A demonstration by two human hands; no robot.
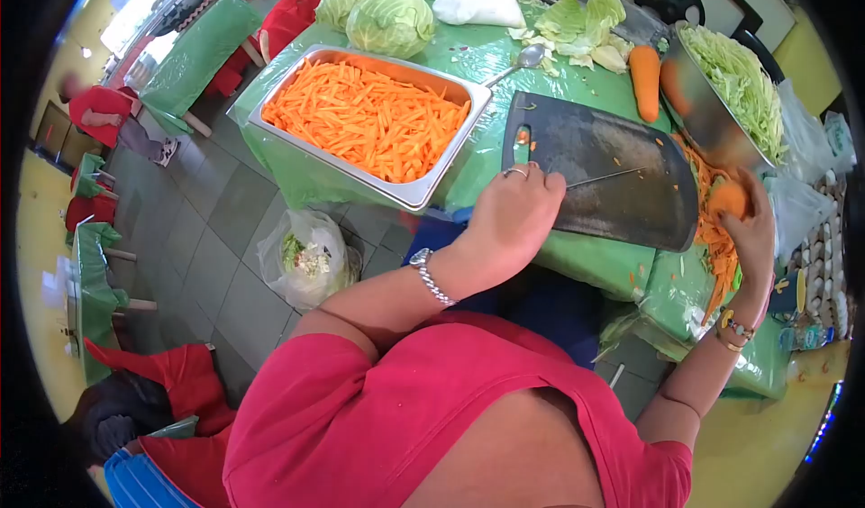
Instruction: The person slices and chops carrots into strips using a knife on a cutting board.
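My left hand (pixel 518 215) is closed around the handle of a knife (pixel 605 177), whose thin blade lies over the dark cutting board (pixel 622 206) and points right. To the right of the board, my right hand (pixel 755 224) grips an orange carrot (pixel 728 200), its fingers covering part of it. Carrot peelings (pixel 718 254) are heaped below and beside that hand. A whole carrot (pixel 645 83) rests just beyond the board's far edge. Left of the board stands a metal pan (pixel 422 193) filled with cut carrot sticks (pixel 369 116).
A metal bowl (pixel 698 116) of shredded cabbage (pixel 739 80) sits at the back right. Cabbage heads (pixel 390 23), a white bag (pixel 478 4), a spoon (pixel 530 56) and loose leaves (pixel 586 26) lie at the back. Egg trays (pixel 820 265) are far right; a plastic bag (pixel 306 260) is on the floor.
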